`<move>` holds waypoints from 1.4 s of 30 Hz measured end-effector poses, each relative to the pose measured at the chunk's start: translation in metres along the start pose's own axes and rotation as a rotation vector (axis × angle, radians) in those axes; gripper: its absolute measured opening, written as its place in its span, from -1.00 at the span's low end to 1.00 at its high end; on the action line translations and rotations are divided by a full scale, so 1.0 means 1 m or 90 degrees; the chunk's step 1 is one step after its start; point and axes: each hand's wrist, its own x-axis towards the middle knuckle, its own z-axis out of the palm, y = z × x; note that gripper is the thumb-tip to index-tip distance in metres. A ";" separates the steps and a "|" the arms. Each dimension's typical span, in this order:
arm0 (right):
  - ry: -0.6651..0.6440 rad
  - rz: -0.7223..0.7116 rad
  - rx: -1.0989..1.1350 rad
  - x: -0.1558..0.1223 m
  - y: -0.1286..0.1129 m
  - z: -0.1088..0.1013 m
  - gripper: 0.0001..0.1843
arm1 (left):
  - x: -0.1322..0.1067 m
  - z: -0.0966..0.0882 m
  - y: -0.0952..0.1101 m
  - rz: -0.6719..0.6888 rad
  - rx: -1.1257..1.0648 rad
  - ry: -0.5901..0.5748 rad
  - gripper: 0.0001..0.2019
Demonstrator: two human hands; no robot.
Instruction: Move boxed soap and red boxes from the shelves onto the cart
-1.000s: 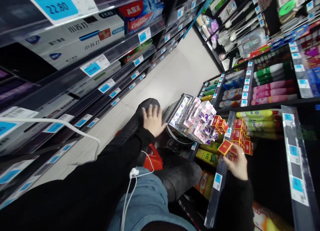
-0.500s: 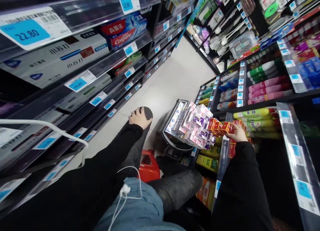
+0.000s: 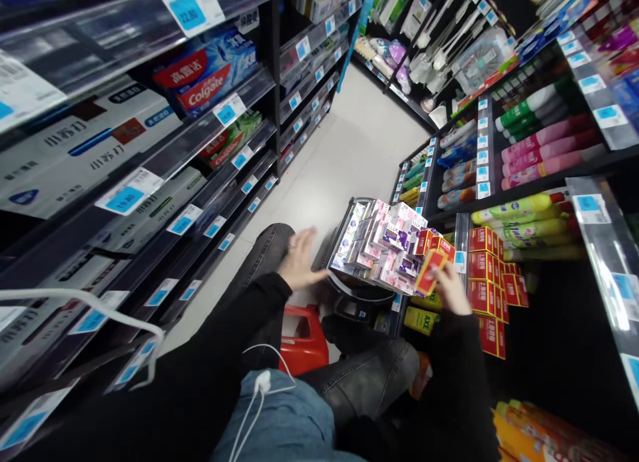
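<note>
My right hand (image 3: 452, 289) grips a red and yellow soap box (image 3: 428, 273), tilted in front of other red boxes (image 3: 423, 241) on the pile. Below it stands a dark basket (image 3: 367, 292), heaped with pink, white and purple Lux soap boxes (image 3: 392, 234). My left hand (image 3: 301, 259) is in the air left of the basket, fingers spread and slightly blurred, holding nothing. To the right of my right hand, several red boxes (image 3: 482, 265) are stacked on the dark shelf.
Toothpaste boxes (image 3: 207, 76) fill the left shelves. Colourful bottles (image 3: 536, 156) lie on the right shelves. A red plastic stool or basket (image 3: 304, 355) is between my legs. White cables (image 3: 263, 382) hang over my lap. Pale floor (image 3: 359, 129) runs between the shelves.
My left hand has lifted off my knee and moved right toward the basket, opening. My right hand has drawn back left from the shelf stack with a red and yellow soap box in it.
</note>
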 end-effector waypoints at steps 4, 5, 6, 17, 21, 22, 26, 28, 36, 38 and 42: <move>-0.069 0.071 0.102 -0.060 -0.045 0.093 -0.56 | -0.018 0.001 0.100 0.235 -0.157 -0.215 0.02; -0.071 0.072 0.088 -0.069 -0.053 0.103 -0.58 | -0.020 0.000 0.119 0.224 -0.164 -0.235 -0.01; -0.070 0.069 0.076 -0.075 -0.058 0.107 -0.60 | -0.021 -0.002 0.133 0.208 -0.165 -0.246 -0.02; 0.027 -0.060 -0.325 0.070 0.023 -0.056 -0.32 | 0.026 -0.014 0.148 0.035 -0.506 -0.201 0.02; -0.132 -0.006 -0.540 0.116 0.048 -0.066 -0.11 | 0.042 0.000 0.138 -0.086 -0.759 -0.222 0.03; -0.156 -0.010 -0.557 0.119 0.050 -0.064 -0.11 | 0.043 0.002 0.135 -0.105 -0.810 -0.230 0.03; -0.146 -0.045 -0.543 0.118 0.059 -0.059 -0.21 | 0.031 0.003 0.123 -0.157 -0.965 -0.333 0.03; -0.085 0.005 -0.502 0.115 0.065 -0.062 -0.29 | 0.019 0.001 0.119 -0.167 -1.013 -0.384 0.08; 0.026 0.327 -0.433 0.111 0.071 -0.058 -0.19 | -0.003 -0.006 0.117 -0.097 -1.028 -0.376 0.11; 0.050 0.365 -0.439 0.110 0.068 -0.051 -0.13 | -0.003 -0.007 0.115 -0.077 -1.047 -0.382 0.07; 0.063 0.389 -0.404 0.109 0.063 -0.042 -0.12 | -0.003 -0.008 0.110 -0.086 -1.066 -0.383 0.04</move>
